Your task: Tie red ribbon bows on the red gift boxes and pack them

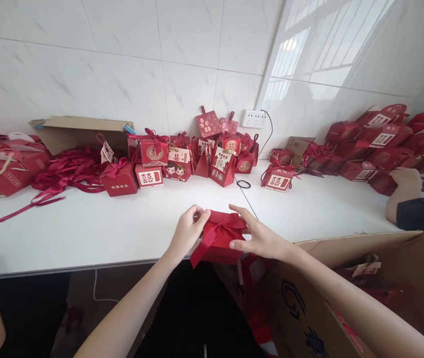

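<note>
A red gift box (221, 252) with a dark red ribbon bow (222, 227) on top is in front of me at the table's front edge. One long ribbon tail hangs down over its left front corner. My left hand (189, 228) grips the box at its upper left, thumb against the edge and fingers curled. At the right side, my right hand (259, 236) holds the box between the thumb in front and fingers partly hidden behind it. Its index finger is stretched out above the box.
Several finished red boxes (150, 178) stand along the wall. Loose ribbons (70, 171) lie by a cardboard box (85, 124). A large open carton (301, 298) stands right of me. Another person's hand (408, 181) touches boxes at the far right. A power strip (254, 118) is on the wall.
</note>
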`<state>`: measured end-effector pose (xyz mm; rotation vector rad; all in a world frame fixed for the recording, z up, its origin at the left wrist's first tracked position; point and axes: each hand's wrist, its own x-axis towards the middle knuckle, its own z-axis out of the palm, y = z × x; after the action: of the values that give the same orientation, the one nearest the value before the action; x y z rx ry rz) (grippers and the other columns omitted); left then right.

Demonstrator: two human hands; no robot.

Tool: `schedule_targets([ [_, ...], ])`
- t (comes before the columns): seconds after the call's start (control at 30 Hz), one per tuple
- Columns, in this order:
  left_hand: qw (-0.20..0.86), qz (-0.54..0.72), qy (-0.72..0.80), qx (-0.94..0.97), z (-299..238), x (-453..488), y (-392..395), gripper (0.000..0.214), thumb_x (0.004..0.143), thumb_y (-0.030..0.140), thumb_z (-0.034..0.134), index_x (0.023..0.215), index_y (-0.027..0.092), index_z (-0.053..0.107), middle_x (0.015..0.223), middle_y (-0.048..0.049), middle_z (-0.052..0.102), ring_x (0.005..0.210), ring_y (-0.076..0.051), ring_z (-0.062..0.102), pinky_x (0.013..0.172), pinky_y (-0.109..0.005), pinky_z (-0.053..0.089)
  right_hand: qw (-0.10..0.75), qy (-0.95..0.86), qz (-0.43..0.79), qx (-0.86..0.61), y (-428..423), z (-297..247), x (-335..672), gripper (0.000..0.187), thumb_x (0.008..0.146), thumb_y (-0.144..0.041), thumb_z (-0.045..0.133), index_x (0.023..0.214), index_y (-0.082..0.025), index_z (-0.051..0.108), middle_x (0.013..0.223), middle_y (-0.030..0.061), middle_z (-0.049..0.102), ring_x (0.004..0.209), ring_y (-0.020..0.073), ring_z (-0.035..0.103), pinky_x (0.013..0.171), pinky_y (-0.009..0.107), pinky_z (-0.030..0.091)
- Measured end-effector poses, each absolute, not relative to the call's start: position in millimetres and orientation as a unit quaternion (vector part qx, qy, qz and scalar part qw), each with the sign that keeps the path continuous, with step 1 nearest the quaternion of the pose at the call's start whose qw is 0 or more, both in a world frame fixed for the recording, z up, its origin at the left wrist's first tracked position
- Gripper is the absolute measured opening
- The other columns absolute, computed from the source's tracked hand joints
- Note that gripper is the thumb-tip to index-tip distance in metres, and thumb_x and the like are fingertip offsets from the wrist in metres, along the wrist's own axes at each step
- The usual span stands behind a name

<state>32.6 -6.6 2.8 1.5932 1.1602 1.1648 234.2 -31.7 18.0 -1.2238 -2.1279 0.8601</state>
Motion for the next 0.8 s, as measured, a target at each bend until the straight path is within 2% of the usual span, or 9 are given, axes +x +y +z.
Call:
schedule_targets([
  [0.17, 0.354, 0.478, 0.459, 0.66, 5.5, 35.9, -12.8, 0.029, 0.085, 0.042, 0.048, 0.069, 0.019, 0.045, 0.064, 0.0036, 0.05, 0.057, -0.01, 0.049, 0.055, -0.021, 0.04, 0.222, -0.827, 0.258, -0.448, -48.3, 20.9, 230.2, 0.104, 0.064, -0.041, 0.074, 0.143, -0.022, 0.009, 0.129, 0.0154, 0.036, 0.111, 0.0276, 0.051, 0.091, 0.042, 0.049],
  [0.23, 0.249, 0.513, 0.423, 0.704, 7.9, 36.8, -18.1, 0.023, 0.087, 0.036, 0.047, 0.072, 0.019, 0.047, 0.069, 0.002, 0.053, 0.059, -0.01, 0.051, 0.057, -0.021, 0.043, 0.237, -0.845, 0.171, -0.447, -54.1, 21.3, 230.8, 0.106, 0.066, -0.034, 0.073, 0.144, -0.023, 0.002, 0.126, 0.0156, 0.037, 0.106, 0.0274, 0.053, 0.087, 0.044, 0.051],
  [0.3, 0.095, 0.554, 0.332, 0.758, 12.6, 37.9, -26.5, 0.013, 0.086, 0.027, 0.052, 0.076, 0.02, 0.049, 0.074, 0.0003, 0.055, 0.063, -0.01, 0.054, 0.059, -0.021, 0.045, 0.271, -0.855, 0.059, -0.438, -59.8, 21.5, 233.2, 0.105, 0.068, -0.029, 0.07, 0.144, -0.021, -0.002, 0.126, 0.0181, 0.035, 0.112, 0.0313, 0.048, 0.085, 0.046, 0.052],
  [0.4, -0.113, 0.557, 0.161, 0.807, 23.6, 41.9, -43.8, 0.01, 0.079, 0.018, 0.062, 0.081, 0.021, 0.053, 0.073, 0.0, 0.059, 0.06, -0.01, 0.055, 0.054, -0.023, 0.044, 0.302, -0.851, -0.098, -0.417, -69.2, 24.8, 239.6, 0.095, 0.074, -0.029, 0.065, 0.144, -0.016, 0.002, 0.129, 0.0219, 0.031, 0.124, 0.0382, 0.035, 0.087, 0.051, 0.05],
  [0.47, -0.181, 0.546, 0.081, 0.814, 31.4, 46.2, -54.1, 0.013, 0.076, 0.016, 0.065, 0.079, 0.021, 0.054, 0.071, 0.0013, 0.061, 0.054, -0.009, 0.054, 0.05, -0.024, 0.042, 0.31, -0.843, -0.172, -0.405, -77.1, 29.7, 244.4, 0.086, 0.078, -0.03, 0.062, 0.143, -0.014, 0.008, 0.13, 0.0226, 0.031, 0.128, 0.0402, 0.029, 0.091, 0.055, 0.047],
  [0.57, -0.169, 0.558, 0.055, 0.81, 39.9, 54.7, -57.1, 0.013, 0.078, 0.016, 0.063, 0.08, 0.022, 0.052, 0.07, 0.0023, 0.062, 0.053, -0.008, 0.054, 0.051, -0.025, 0.043, 0.321, -0.825, -0.235, -0.401, -92.9, 39.5, 252.6, 0.078, 0.08, -0.031, 0.06, 0.142, -0.015, 0.015, 0.13, 0.0218, 0.031, 0.129, 0.0411, 0.027, 0.093, 0.059, 0.043],
  [0.63, -0.131, 0.582, 0.12, 0.794, 42.7, 62.2, -47.3, 0.011, 0.081, 0.016, 0.059, 0.085, 0.022, 0.051, 0.072, 0.0013, 0.062, 0.057, -0.009, 0.056, 0.058, -0.026, 0.045, 0.336, -0.804, -0.232, -0.432, -105.7, 45.8, 262.0, 0.079, 0.077, -0.033, 0.061, 0.141, -0.015, 0.018, 0.13, 0.0215, 0.032, 0.126, 0.0401, 0.032, 0.093, 0.058, 0.043],
  [0.73, -0.03, 0.535, 0.298, 0.79, 40.0, 79.7, -21.5, 0.002, 0.086, 0.021, 0.051, 0.085, 0.02, 0.051, 0.072, 0.0012, 0.061, 0.059, -0.011, 0.056, 0.065, -0.027, 0.044, 0.397, -0.736, -0.129, -0.533, -126.7, 51.0, 287.7, 0.079, 0.075, -0.043, 0.06, 0.139, -0.015, 0.025, 0.127, 0.0199, 0.039, 0.116, 0.0363, 0.045, 0.09, 0.052, 0.046],
  [0.8, 0.059, 0.45, 0.351, 0.819, 30.3, 97.7, -7.0, 0.01, 0.087, 0.026, 0.046, 0.082, 0.02, 0.052, 0.075, 0.0007, 0.062, 0.062, -0.013, 0.057, 0.067, -0.029, 0.044, 0.454, -0.676, -0.018, -0.58, -141.2, 50.4, 311.6, 0.064, 0.08, -0.052, 0.049, 0.132, -0.017, 0.037, 0.115, 0.0159, 0.053, 0.103, 0.032, 0.056, 0.081, 0.046, 0.052],
])
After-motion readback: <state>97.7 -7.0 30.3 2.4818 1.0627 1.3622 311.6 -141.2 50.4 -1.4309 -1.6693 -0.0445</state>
